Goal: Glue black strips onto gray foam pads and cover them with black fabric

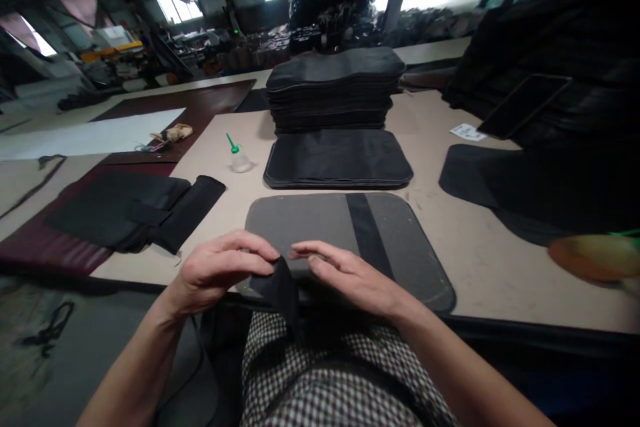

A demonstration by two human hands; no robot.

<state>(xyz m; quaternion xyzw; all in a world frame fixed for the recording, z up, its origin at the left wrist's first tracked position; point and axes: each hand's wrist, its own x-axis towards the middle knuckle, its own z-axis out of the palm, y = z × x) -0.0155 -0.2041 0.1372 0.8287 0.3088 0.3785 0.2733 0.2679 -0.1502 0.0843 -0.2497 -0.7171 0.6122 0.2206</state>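
Note:
My left hand (223, 267) pinches the end of a black fabric strip (281, 290), which hangs down over the table's front edge. Close by on the right, my right hand (350, 273) is open, its fingers stretched toward the strip with a small gap between. Both hands are above the near edge of a flat dark grey panel (305, 227) with rounded corners. A black band (369, 233) crosses that panel right of its middle. Part of the panel's near edge is hidden by my hands and the strip.
Behind the panel lie a low pile of black panels (337, 157) and a taller stack (335, 80). A small bottle with a green spout (240, 159) stands left of them. Folded black strips (187, 213) lie left, an orange-brown round object (593, 258) right.

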